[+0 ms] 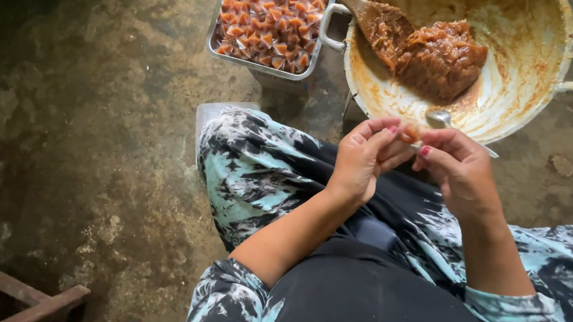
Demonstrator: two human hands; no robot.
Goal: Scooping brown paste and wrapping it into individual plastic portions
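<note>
Both hands pinch one small brown sweet (410, 132) between them: left hand (360, 160) fingertips closed on its left end, right hand (458, 172) on its right, long axis roughly left-right, just below the pan rim. Left, a metal tray (212, 33) holds wrapped orange-brown sweets (271, 11); right, a two-handled pan (528, 60) holds brown paste (440, 59), a wooden spatula (352, 0) and a metal spoon (443, 118).

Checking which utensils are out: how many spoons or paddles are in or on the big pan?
2: a wooden paddle resting in the brown paste, and a metal spoon on the pan rim near the hands.

Stained concrete floor (107, 123) under tray (215, 41), pan (532, 90)
</note>
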